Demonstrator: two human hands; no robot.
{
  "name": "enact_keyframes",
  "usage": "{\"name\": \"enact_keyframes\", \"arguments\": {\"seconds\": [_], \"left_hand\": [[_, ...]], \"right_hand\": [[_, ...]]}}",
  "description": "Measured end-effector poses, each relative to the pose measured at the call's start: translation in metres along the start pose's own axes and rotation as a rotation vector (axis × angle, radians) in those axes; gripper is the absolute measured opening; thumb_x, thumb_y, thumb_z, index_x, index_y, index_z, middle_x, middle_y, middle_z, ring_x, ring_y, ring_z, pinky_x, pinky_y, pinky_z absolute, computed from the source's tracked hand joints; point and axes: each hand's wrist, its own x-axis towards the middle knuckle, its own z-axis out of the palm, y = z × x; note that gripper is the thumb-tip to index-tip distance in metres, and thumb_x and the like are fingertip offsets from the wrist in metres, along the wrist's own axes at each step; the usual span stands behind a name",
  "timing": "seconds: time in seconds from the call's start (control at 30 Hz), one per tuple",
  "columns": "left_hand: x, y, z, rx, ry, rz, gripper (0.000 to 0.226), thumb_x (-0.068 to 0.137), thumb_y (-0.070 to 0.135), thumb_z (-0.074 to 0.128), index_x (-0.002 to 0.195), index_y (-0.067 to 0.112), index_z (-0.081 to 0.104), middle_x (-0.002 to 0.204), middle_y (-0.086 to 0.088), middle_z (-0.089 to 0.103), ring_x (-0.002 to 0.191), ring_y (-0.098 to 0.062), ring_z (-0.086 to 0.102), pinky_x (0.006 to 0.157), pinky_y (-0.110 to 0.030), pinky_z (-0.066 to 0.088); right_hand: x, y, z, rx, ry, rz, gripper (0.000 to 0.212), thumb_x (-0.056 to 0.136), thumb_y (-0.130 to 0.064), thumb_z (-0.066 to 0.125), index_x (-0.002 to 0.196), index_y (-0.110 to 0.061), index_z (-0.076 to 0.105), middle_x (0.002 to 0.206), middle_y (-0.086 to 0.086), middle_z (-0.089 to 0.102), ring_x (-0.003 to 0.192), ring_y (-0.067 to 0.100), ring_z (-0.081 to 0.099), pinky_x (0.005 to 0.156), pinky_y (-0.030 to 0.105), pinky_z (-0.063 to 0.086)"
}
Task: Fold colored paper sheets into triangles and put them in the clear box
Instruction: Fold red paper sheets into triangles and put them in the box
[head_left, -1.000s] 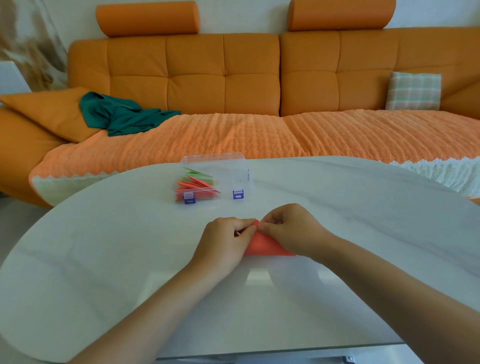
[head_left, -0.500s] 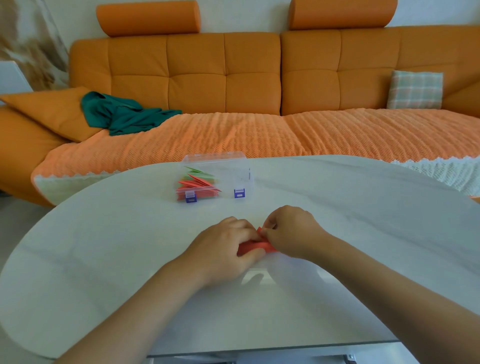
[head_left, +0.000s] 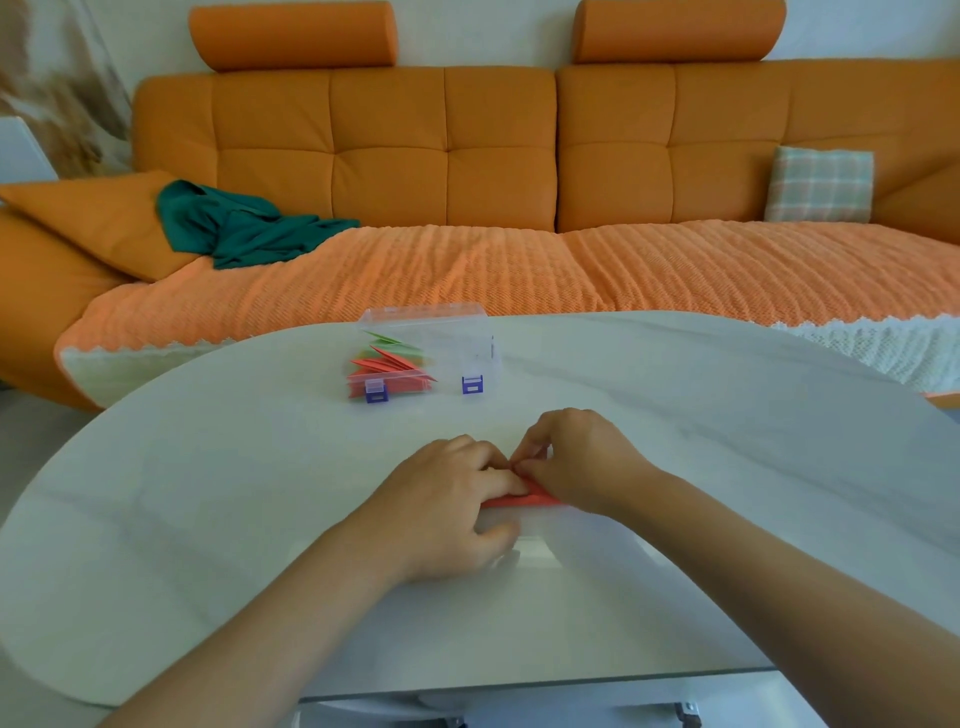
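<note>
With our left hand pressing the red paper onto the surface and right hand pinching its top edge, we should line up corners first, then crease hard.

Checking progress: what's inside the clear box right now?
Folded red and green paper triangles lie piled in the clear box, on its left side. Upper pieces cover the lower ones, so no count.
</note>
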Motion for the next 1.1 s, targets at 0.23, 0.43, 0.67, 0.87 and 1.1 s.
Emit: {"name": "enact_keyframes", "arguments": {"seconds": [0.23,0.43,0.67,0.87,1.1], "left_hand": [[-0.015,0.011,0.002,0.093,0.022,0.054,0.054,0.087,0.053,0.045,0.140,0.043,0.049,0.133,0.011,0.054,0.121,-0.014,0.046,0.115,-0.021,0.004],[-0.020,0.018,0.005,0.116,0.018,0.034,0.060,0.090,0.054,0.029,0.144,0.034,0.048,0.145,0.015,0.049,0.143,-0.011,0.028,0.123,-0.045,-0.002],[-0.018,0.011,0.003,0.056,0.036,0.092,0.057,0.094,0.046,0.033,0.137,0.019,0.060,0.138,0.005,0.058,0.130,-0.013,0.046,0.115,-0.016,0.010],[-0.034,0.024,0.012,0.116,0.050,0.097,0.056,0.093,0.043,0.038,0.130,0.010,0.064,0.135,-0.001,0.061,0.126,-0.017,0.052,0.110,-0.029,0.040],[-0.041,0.029,0.017,-0.021,0.056,0.012,0.053,0.097,0.045,0.043,0.146,0.025,0.043,0.146,0.012,0.041,0.129,-0.007,0.036,0.107,-0.027,0.038]], "right_hand": [[0.001,0.005,0.001,0.030,-0.025,0.019,0.013,0.085,-0.031,0.068,0.076,-0.039,0.072,0.076,-0.019,0.064,0.081,0.006,0.062,0.074,0.024,0.051],[-0.002,0.002,0.002,-0.056,-0.012,-0.011,0.010,0.089,-0.035,0.065,0.085,-0.036,0.074,0.077,-0.019,0.062,0.084,0.007,0.061,0.080,0.024,0.045],[-0.001,0.001,0.003,-0.056,0.000,0.000,0.010,0.088,-0.037,0.067,0.079,-0.039,0.070,0.084,-0.017,0.065,0.088,0.009,0.062,0.083,0.026,0.046],[0.000,0.006,0.003,-0.083,0.012,-0.021,0.009,0.089,-0.035,0.066,0.091,-0.036,0.074,0.085,-0.020,0.061,0.089,0.009,0.061,0.087,0.028,0.047],[-0.004,0.003,0.008,-0.198,0.051,-0.087,0.015,0.093,-0.033,0.057,0.096,-0.035,0.072,0.096,-0.016,0.065,0.089,0.010,0.058,0.086,0.030,0.038]]}}
